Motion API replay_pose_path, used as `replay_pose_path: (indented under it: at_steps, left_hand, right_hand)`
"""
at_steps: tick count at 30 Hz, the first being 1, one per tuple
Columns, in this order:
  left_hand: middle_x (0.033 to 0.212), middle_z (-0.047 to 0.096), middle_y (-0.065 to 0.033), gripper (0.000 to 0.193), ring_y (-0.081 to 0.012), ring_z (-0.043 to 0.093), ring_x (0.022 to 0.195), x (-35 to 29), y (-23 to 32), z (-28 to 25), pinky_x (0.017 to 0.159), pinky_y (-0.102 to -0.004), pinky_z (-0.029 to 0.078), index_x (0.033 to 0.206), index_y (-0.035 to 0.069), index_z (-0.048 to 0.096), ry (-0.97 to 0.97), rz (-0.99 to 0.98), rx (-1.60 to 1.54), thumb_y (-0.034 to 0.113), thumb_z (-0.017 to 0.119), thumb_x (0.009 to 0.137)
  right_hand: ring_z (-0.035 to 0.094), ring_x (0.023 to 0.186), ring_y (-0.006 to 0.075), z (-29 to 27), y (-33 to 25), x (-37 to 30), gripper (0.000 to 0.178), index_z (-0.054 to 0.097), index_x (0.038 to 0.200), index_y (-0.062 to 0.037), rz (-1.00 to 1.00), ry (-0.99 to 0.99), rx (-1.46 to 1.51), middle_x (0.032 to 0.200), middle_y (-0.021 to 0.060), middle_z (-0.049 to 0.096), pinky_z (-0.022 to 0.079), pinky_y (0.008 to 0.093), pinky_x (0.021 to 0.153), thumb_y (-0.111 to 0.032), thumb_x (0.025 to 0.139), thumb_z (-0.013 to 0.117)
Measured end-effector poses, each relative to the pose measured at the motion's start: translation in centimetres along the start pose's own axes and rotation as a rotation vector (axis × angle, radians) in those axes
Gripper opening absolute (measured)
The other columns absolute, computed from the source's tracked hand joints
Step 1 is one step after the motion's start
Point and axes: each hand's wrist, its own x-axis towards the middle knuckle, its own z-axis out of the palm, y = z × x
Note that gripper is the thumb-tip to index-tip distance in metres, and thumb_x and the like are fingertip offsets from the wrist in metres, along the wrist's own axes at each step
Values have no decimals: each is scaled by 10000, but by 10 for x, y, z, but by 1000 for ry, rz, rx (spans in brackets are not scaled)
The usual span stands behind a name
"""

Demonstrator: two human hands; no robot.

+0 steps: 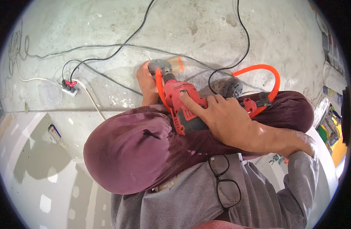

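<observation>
A red and black corded power drill (185,100) lies across my lap, its nose pointing away to the upper left. My right hand (227,116) is wrapped over its rear, with one digit stretched along the red housing. My left hand (147,83) grips a dusty grey round piece (158,65) at the drill's nose; some of the fingers are hidden behind it. Just behind that piece is a metal chuck (168,75). An orange hose (159,86) runs back along the drill from the grey piece. Beside the nose is a translucent piece with an orange edge (180,64).
A thicker orange hose loop (276,76) arches at the drill's back. Black cables (131,36) cross the concrete floor (99,23) to a white power strip (70,89) at left. My shoe (232,87) shows beside the drill. Glasses (224,181) hang on my grey shirt.
</observation>
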Motion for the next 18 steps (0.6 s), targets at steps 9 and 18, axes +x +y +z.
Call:
replay_pose_path:
  at_steps: [9, 18]
  left_hand:
    - [1230, 600, -236, 625, -431, 546, 1139, -1, -2, 0, 1028, -515, 398, 1372, -11, 505, -20, -4, -20, 218, 746, 843]
    - [1241, 599, -242, 652, -434, 546, 1170, -4, -6, 2, 1039, -518, 397, 1374, -15, 510, -23, 7, -52, 227, 768, 826]
  right_hand:
    - [714, 837, 295, 3, -5, -4, 730, 394, 1583, -104, 10, 26, -2, 925, 168, 711, 580, 391, 662, -186, 909, 664]
    - [720, 832, 297, 10, -3, -11, 750, 399, 1578, -87, -4, 44, -9, 926, 171, 721, 576, 390, 679, -173, 889, 684]
